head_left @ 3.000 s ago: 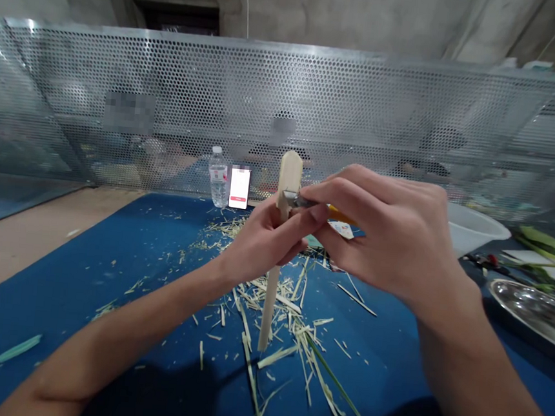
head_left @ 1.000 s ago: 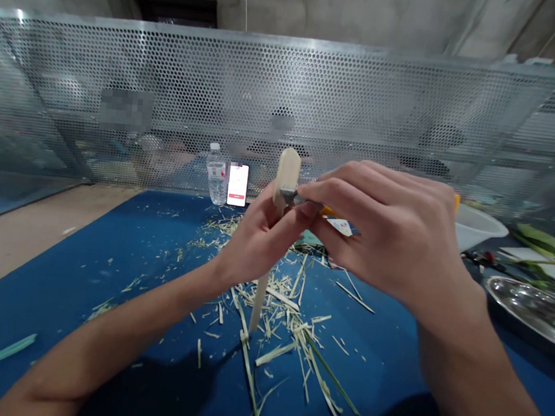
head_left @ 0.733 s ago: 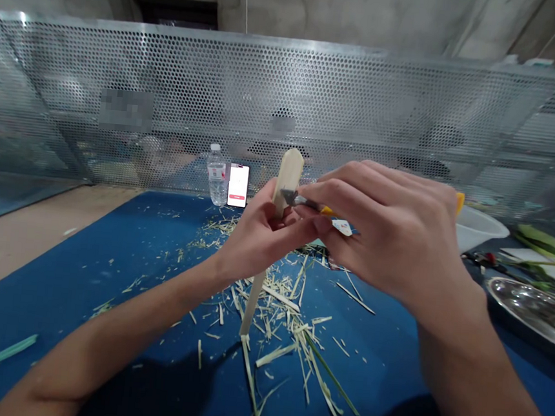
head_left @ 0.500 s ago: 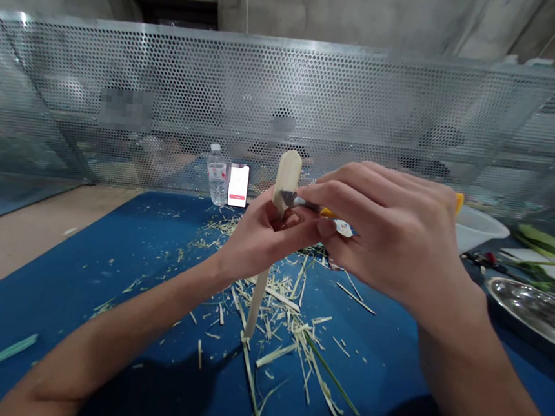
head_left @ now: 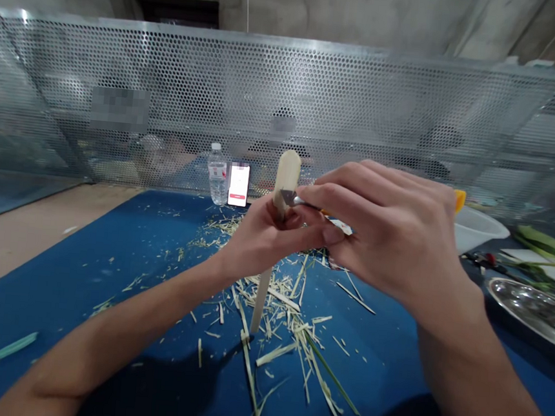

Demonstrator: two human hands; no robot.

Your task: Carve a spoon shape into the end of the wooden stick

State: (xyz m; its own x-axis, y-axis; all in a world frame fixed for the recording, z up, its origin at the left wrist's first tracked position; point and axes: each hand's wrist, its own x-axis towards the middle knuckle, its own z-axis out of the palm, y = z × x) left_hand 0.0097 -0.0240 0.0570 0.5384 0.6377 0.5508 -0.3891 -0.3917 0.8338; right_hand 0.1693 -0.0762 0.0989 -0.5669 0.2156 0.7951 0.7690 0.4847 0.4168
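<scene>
My left hand (head_left: pixel 260 235) is closed around a pale, peeled plant stalk (head_left: pixel 288 169), held nearly upright with its rounded tip above the fist and its thin lower part reaching down toward the table. My right hand (head_left: pixel 387 224) grips a craft knife (head_left: pixel 299 200); yellow shows between the fingers and at its far end behind the hand. Its short metal blade touches the stalk just above my left fist. The fingers of both hands meet near the blade. Beneath them, pale shavings (head_left: pixel 282 299) and thin green strips lie scattered.
A blue mat (head_left: pixel 113 362) covers the table. At the back stand a water bottle (head_left: pixel 218 180) and a lit phone (head_left: pixel 238 186) before a perforated metal screen (head_left: pixel 317 82). On the right are a white bowl (head_left: pixel 482 227), a shiny metal tray (head_left: pixel 535 315) and green leaves (head_left: pixel 541 244).
The stalk's lower end has swung slightly to the right. My hands have barely moved, and the blade stays against the stalk.
</scene>
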